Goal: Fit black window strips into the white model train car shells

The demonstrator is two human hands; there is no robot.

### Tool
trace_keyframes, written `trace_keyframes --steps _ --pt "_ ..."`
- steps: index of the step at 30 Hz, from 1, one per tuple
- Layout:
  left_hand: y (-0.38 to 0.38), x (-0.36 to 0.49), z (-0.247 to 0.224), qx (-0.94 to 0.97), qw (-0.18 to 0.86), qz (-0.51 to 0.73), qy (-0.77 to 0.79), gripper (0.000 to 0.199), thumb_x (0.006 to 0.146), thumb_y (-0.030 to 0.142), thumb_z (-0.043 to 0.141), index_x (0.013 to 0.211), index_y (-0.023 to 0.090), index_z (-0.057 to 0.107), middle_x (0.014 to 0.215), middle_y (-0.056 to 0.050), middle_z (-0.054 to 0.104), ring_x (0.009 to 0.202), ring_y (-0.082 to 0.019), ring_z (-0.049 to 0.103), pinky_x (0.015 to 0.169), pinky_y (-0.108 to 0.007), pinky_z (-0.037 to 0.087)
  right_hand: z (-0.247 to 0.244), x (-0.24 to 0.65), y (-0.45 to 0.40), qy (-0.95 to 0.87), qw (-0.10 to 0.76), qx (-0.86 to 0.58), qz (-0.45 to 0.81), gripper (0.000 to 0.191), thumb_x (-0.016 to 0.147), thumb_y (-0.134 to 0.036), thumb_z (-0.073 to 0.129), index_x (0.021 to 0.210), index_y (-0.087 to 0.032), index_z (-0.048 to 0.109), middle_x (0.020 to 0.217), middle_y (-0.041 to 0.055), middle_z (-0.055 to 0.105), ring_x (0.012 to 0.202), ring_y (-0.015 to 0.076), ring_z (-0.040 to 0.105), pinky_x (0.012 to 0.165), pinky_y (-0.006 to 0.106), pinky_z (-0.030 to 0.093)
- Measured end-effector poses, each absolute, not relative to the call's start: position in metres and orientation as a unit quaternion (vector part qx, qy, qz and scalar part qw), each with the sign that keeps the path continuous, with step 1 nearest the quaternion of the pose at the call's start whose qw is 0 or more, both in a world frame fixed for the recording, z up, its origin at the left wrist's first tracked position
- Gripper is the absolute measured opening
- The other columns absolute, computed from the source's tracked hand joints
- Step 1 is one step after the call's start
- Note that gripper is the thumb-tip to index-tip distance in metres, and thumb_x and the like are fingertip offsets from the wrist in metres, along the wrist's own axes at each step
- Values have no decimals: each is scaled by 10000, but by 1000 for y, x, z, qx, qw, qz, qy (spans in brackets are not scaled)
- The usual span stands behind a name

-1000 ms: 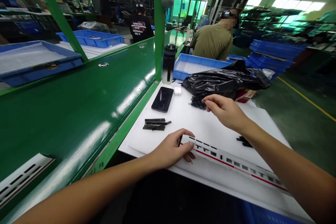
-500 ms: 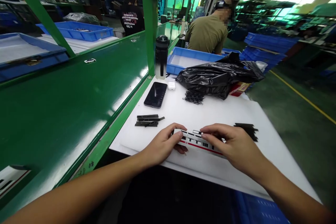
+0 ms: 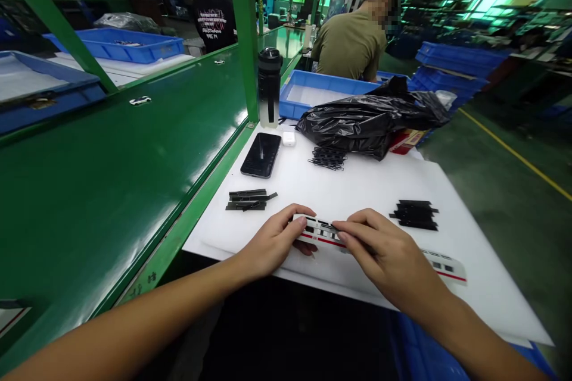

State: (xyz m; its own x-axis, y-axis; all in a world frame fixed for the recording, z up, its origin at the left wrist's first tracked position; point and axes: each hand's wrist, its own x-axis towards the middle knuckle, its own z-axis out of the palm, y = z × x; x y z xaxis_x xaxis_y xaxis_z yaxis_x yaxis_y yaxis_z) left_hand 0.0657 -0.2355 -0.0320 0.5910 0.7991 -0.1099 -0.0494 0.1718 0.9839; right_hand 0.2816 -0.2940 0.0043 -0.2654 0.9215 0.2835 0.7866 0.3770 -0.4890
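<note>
A long white toy train car shell (image 3: 320,230) with a red stripe and window openings lies slanting at the table's front. My left hand (image 3: 272,241) grips its left end, thumb on the upper side and fingers beneath. My right hand (image 3: 386,247) covers the shell's middle; its thumb and fingertips are pinched on a thin black frame strip (image 3: 329,225) at the windows, mostly hidden by the fingers. The shell's right end shows beyond that hand. Dark flat strips (image 3: 245,199) lie to the left, black strips (image 3: 415,215) to the right, and thin black frames (image 3: 328,158) in a pile farther back.
A phone (image 3: 261,155), a white earbud case (image 3: 289,139) and a bottle (image 3: 269,89) stand along the left. A black plastic bag (image 3: 357,122) and blue tray (image 3: 304,108) are behind. The green conveyor (image 3: 111,190) runs left. Two people sit farther off.
My right hand has shifted along the shell, its fingertips now down against the windows. The shell's right end has come into view beyond my hand. My left hand keeps its grip.
</note>
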Motion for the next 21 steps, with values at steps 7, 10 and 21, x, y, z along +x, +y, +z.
trace_keyframes --steps 7,10,21 --pt "-236 65 -34 572 686 306 329 299 991 413 476 1146 167 549 895 -41 676 745 -176 705 745 -302 569 1 277 -301 -776 295 -543 125 244 971 -265 543 1168 -322 677 997 50 631 865 192 634 734 344 550" --pt "-237 65 -34 565 692 311 322 298 996 414 470 1141 169 557 903 -38 676 753 -172 705 742 -294 575 2 270 -301 -769 305 -548 124 235 968 -270 548 1149 -320 690 986 52 627 858 194 629 727 351 549" --pt "-237 66 -34 542 703 320 330 305 1004 420 449 1135 179 582 933 -38 683 795 -179 711 763 -281 570 1 250 -299 -758 299 -570 111 242 968 -288 534 1110 -315 728 891 67 601 764 206 588 640 370 511"
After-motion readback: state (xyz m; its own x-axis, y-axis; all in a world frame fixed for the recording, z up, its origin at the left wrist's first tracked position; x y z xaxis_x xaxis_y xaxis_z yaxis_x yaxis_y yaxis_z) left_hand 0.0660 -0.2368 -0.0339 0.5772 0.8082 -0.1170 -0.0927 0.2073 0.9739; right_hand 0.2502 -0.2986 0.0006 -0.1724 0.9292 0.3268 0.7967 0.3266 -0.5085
